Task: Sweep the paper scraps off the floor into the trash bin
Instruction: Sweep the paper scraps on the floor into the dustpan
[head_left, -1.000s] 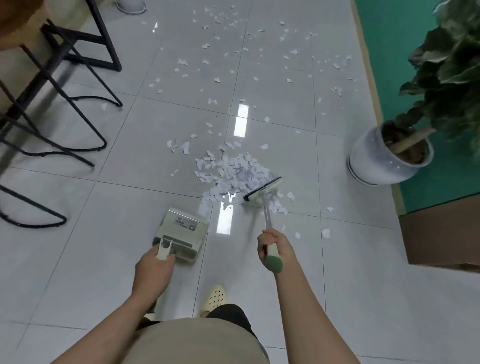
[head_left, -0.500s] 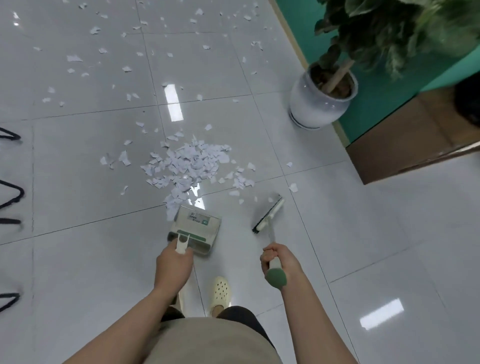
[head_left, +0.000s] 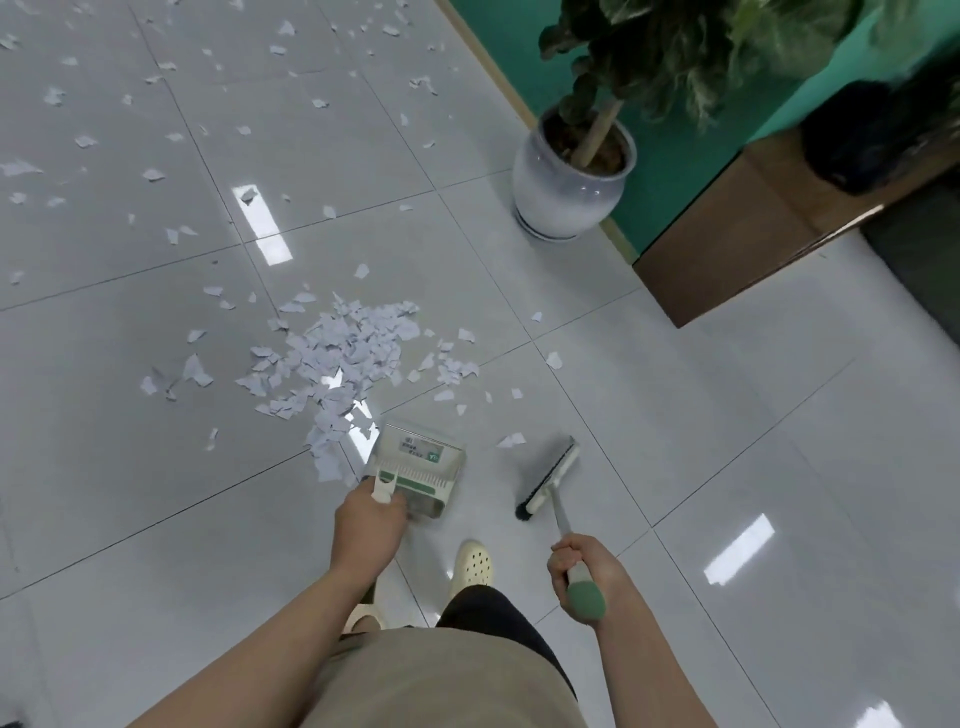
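No trash bin can be made out. The foliage of the potted plant (head_left: 574, 176) at 1 o'clock is cut off by the top edge and blurred. A dark shape on the brown cabinet (head_left: 748, 234) at 2 o'clock is too blurred to identify. The dustpan's label is unreadable, and the left fingers are hidden behind the hand's back.

The left hand (head_left: 370, 527) is seen curled around the white handle of the dustpan (head_left: 418, 470), which is set on the tiled floor (head_left: 727, 441) just below frame centre, its mouth facing 11 o'clock. The right hand (head_left: 584, 569) is closed around the green-tipped handle of the brush (head_left: 549, 477); the brush head is held at 1 o'clock from the hand, beside the dustpan and apart from it. Whether the bristles touch the floor cannot be told.

The main pile of paper scraps (head_left: 345, 353) is noted at 11 o'clock from the dustpan, its nearest pieces touching or just beside the pan's front edge. Loose scraps are scattered toward 10 to 12 o'clock. A cream clog (head_left: 472, 566) is seen between the forearms.
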